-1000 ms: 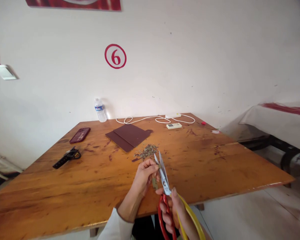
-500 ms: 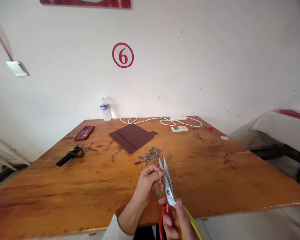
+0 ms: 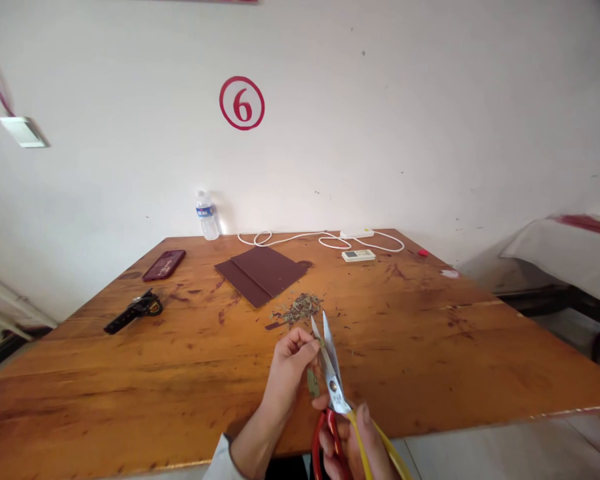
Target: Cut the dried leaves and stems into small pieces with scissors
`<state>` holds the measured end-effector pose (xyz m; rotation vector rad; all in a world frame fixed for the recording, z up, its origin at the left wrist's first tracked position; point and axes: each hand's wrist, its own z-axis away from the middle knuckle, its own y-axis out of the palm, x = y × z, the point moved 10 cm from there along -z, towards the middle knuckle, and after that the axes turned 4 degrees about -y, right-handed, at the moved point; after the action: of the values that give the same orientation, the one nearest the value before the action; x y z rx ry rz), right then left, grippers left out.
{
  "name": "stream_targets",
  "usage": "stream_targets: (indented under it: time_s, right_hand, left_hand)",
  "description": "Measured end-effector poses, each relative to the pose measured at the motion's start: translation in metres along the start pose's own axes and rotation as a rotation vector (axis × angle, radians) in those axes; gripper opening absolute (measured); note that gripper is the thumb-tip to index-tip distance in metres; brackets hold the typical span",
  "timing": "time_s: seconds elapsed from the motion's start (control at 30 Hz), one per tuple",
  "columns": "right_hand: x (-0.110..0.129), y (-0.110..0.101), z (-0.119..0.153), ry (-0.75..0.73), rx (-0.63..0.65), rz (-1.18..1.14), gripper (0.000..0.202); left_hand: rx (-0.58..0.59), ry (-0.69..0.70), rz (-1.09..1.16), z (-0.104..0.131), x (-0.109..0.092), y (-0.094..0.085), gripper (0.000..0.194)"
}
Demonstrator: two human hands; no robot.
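Scissors (image 3: 334, 390) spread slightly wider, stained wooden table (image 3: 430, 360), white wall (image 3: 380, 133)

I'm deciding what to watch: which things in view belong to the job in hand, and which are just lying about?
In use:
scissors, open, in the right hand
greenish strip, in the left hand
heap of clippings, probably from cutting

Apparently just lying about:
water bottle
maroon phone-like case
black strap
cream device
white cord
brown sheets, role unclear
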<state>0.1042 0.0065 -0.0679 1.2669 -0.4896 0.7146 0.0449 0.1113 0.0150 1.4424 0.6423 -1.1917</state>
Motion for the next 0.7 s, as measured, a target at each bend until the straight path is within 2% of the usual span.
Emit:
stream_targets:
  time_s: [0.13,0.27,0.4,0.53,0.7]
  right_hand:
    - [0.003,-0.001,0.008,0.032,-0.014,0.053,0.076]
    - [0.011,0.006,0.01,0.015,-0.002,0.087,0.074]
    - [0.015,0.016,0.007,-0.014,0.019,0.069,0.074]
    - [0.012,0.016,0.003,-0.003,-0.038,0.009,0.076]
    - [0.007,0.016,0.001,0.037,-0.034,-0.042,0.072]
  left_hand:
    - [-0.067,0.112,-0.186,0.003,-0.015,-0.005,0.024]
    - [-0.084,0.136,-0.288,0.005,-0.024,-0.002,0.022]
    - [-0.064,0.125,-0.303,0.005,-0.026,0.003,0.021]
    - [-0.073,0.135,-0.287,0.006,-0.027,0.005,0.021]
    - [-0.081,0.086,-0.253,0.007,-0.021,0.005,0.02]
